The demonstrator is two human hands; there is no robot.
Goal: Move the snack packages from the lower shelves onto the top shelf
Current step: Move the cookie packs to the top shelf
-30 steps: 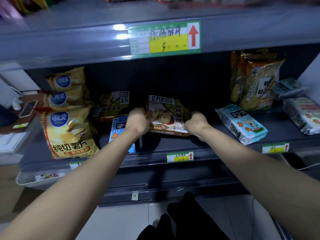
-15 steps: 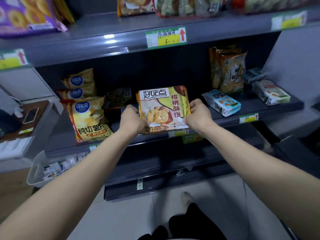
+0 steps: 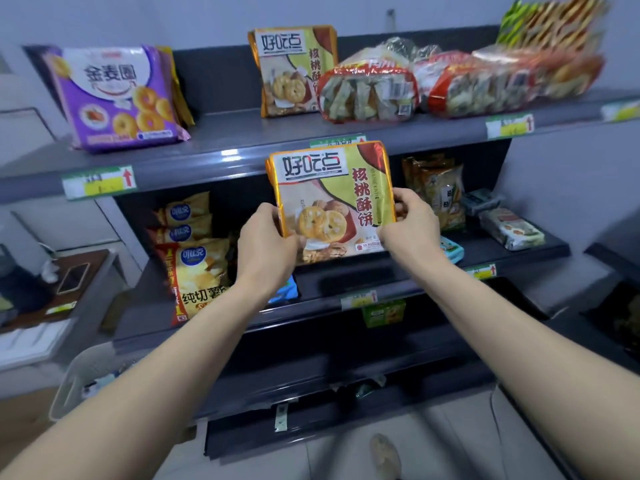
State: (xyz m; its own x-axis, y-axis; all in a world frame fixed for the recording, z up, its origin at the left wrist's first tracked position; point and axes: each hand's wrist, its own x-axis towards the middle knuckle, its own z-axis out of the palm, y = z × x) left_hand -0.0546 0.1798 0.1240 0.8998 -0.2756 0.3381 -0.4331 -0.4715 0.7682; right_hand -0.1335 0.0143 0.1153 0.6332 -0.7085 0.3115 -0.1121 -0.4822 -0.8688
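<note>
Head view: left hand [image 3: 268,242] and right hand [image 3: 408,225] grip cookie package [image 3: 332,199], now raised to top shelf [image 3: 221,157] edge.

This is a small shop selling packaged snacks. Dark metal shelving rises in tiers, and the front edge of the top shelf [image 3: 221,128] and of the shelf below [image 3: 363,273] carries green-and-yellow price tags [image 3: 99,182] with red arrows pointing up at the goods. Stock stands facing outward in groups of the same kind: purple biscuit packs [image 3: 114,95], red-wrapped cracker packs [image 3: 367,91] and yellow chip bags [image 3: 197,271] stacked one behind another. A brown worktop [image 3: 95,259] with a phone [image 3: 73,278] on it stands just left of the shelving.
</note>
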